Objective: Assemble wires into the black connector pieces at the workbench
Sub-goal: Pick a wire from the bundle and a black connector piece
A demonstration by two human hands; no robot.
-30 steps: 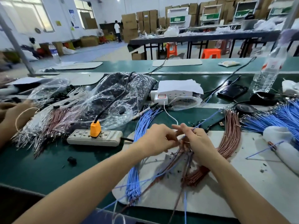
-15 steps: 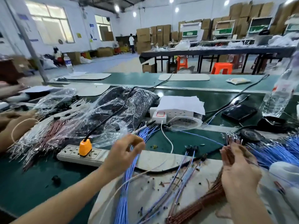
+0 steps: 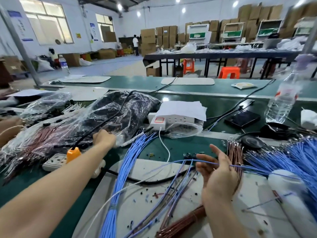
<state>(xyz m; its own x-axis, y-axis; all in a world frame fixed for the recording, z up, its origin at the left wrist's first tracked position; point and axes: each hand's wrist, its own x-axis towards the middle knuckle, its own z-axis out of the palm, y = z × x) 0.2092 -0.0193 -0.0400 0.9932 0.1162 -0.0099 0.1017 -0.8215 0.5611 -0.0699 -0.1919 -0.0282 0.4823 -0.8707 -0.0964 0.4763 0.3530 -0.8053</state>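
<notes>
My left hand (image 3: 104, 139) reaches out to the edge of a clear plastic bag (image 3: 123, 112) full of black connector pieces; its fingertips are hidden in the plastic. My right hand (image 3: 217, 174) hovers over the white mat (image 3: 151, 170) with fingers spread, and a single blue wire (image 3: 181, 161) runs across them. A few wired black connectors (image 3: 190, 155) lie just left of it, their wires (image 3: 171, 194) trailing toward me. A blue wire bundle (image 3: 120, 177) lies between my arms. A brown wire bundle (image 3: 235, 157) is behind my right hand.
A big pile of blue wires (image 3: 300, 157) lies right. A power strip (image 3: 54, 160) with an orange plug (image 3: 73, 152) sits under my left arm. Farther back are a white socket block (image 3: 171, 119), a phone (image 3: 242, 118) and a water bottle (image 3: 281, 103). Another person's hand (image 3: 10, 127) is far left.
My hands have parted from working together over the mat. The left one went forward-left to the plastic bag. The right one moved right to the brown bundle and now has a blue wire across it.
</notes>
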